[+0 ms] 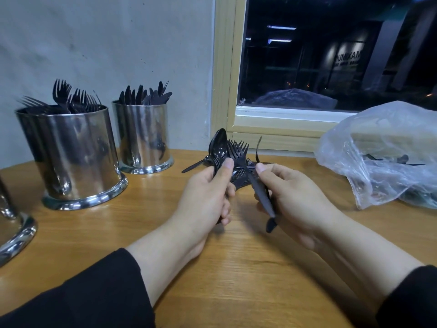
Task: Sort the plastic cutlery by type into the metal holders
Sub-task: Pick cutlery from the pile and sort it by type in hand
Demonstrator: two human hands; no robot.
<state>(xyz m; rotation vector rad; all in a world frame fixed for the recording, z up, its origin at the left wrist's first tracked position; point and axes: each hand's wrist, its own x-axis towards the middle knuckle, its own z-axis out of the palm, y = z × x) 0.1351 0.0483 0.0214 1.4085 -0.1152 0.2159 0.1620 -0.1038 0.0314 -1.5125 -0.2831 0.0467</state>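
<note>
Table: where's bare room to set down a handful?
Free: table between the forearms, near edge; also the strip between the fork holder and the left hand. Crowded: loose cutlery pile behind the hands, plastic bag at right.

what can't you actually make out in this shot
Head view only:
- Third metal holder: cut off by the left edge; its contents are out of frame.
- Plastic bag: crinkled film blurs the cutlery inside; types unclear.
- Cutlery pile: mostly hidden behind the left hand and right hand; count unknowable.
</note>
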